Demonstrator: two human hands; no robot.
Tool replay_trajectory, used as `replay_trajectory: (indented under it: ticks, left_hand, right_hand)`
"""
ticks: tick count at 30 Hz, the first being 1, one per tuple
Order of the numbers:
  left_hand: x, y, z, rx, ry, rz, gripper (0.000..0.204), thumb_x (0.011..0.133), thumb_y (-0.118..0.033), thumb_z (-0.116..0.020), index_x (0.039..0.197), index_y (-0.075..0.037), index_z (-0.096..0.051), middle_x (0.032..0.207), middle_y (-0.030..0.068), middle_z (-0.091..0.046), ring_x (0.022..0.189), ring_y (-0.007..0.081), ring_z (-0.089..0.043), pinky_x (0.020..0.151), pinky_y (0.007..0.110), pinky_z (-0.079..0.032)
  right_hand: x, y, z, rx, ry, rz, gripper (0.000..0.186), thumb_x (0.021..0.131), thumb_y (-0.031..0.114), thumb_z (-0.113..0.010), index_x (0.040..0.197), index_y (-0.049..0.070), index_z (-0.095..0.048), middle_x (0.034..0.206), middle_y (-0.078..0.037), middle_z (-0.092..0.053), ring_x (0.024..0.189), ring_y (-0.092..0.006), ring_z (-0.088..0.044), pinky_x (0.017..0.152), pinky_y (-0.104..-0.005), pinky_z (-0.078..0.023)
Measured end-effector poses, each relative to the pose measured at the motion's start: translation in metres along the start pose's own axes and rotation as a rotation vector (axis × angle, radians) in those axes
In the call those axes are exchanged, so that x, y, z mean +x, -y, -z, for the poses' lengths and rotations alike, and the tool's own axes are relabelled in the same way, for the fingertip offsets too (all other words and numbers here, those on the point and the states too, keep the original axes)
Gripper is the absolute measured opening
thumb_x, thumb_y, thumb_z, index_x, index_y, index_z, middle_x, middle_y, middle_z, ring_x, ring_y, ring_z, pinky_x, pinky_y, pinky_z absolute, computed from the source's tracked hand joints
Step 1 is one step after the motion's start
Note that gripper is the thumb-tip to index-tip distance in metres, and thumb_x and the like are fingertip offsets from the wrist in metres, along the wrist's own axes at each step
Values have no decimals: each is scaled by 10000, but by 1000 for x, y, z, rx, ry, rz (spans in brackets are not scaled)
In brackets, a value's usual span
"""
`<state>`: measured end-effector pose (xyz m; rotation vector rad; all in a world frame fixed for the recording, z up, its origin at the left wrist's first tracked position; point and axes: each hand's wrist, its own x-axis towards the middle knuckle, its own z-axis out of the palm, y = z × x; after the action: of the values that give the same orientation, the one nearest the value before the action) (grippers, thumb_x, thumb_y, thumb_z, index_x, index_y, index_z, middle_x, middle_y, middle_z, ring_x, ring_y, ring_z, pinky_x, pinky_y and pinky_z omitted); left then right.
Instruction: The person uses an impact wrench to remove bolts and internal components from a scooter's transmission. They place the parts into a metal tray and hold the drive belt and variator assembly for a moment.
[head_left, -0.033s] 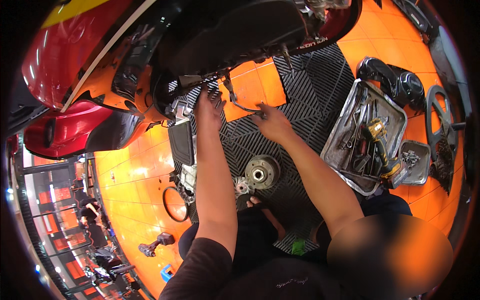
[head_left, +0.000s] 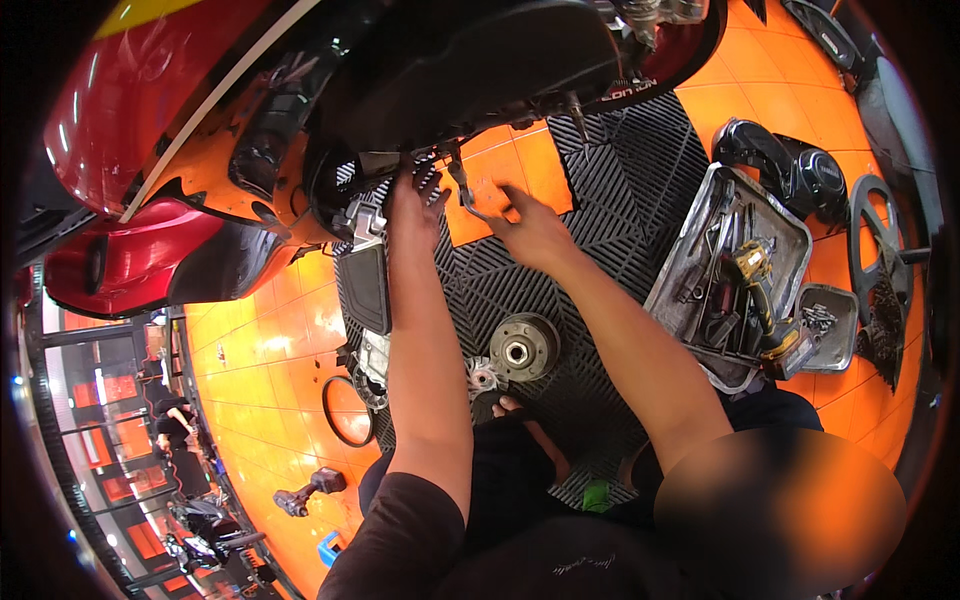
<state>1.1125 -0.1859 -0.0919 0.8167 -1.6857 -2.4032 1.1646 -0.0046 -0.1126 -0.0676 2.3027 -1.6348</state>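
Observation:
Beneath a red and black vehicle body [head_left: 470, 60], my left hand [head_left: 418, 205] reaches up to the dark underside, its visible fingers bent and apart, some fingertips hidden. My right hand [head_left: 528, 225] grips the lower end of a curved dark metal bar [head_left: 467, 195] hanging from that underside. Beside my left arm are a black rectangular pad on a silver part [head_left: 362, 285] and a metal casting [head_left: 372, 360]. Between my arms, on black ribbed matting [head_left: 620, 200], lie a round metal hub [head_left: 523, 348] and a small finned wheel [head_left: 481, 376].
At right are a tool tray [head_left: 680, 260] with a yellow drill [head_left: 752, 265], a small tray [head_left: 832, 350], a black cover [head_left: 785, 170] and a wheel-like part [head_left: 865, 230]. A black ring [head_left: 348, 415] and power tool [head_left: 310, 490] lie left. A person [head_left: 175, 425] is in the background.
My right hand has moved slightly up and left, along with the lower end of the curved bar. My left hand has shifted only a little.

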Motion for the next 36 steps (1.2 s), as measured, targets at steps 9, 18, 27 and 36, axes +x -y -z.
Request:
replay_trajectory:
  ticks: [9, 18, 27, 36]
  left_hand:
    - [51, -22, -33, -343, 171, -117, 275, 942, -283, -526, 1115, -90, -618, 1004, 79, -664, 874, 230, -659, 730, 370, -528]
    - [52, -16, -41, -176, -97, -91, 299, 920, -222, -537, 1157, -48, -594, 1072, 65, -652, 893, 187, -646, 784, 327, -551]
    - [70, -4, -17, -42, 110, -21, 291, 910, -423, -559, 881, -139, -612, 619, 25, -580, 418, 158, -505, 305, 301, -344]
    - [33, -17, -17, -34, 37, -164, 287, 918, -390, -537, 954, -110, -590, 814, 44, -611, 664, 168, -572, 598, 343, -446]
  right_hand:
    - [106, 88, -5, -693, 0, 268, 470, 858, 355, -573, 1251, 100, -609, 1311, -175, -558, 1243, -329, -510, 1032, -440, -410]
    - [118, 91, -6, -897, -234, 572, 452, 877, 367, -556, 1256, 126, -608, 1318, -145, -562, 1238, -296, -520, 1022, -420, -421]
    - [153, 59, -22, -842, -171, 769, 374, 947, 336, -424, 1246, 184, -588, 1204, -144, -627, 1176, -294, -558, 1007, -418, -403]
    - [161, 48, -40, -1020, -483, 918, 385, 920, 168, -454, 1258, 24, -568, 1221, -185, -608, 1214, -343, -515, 1069, -411, -347]
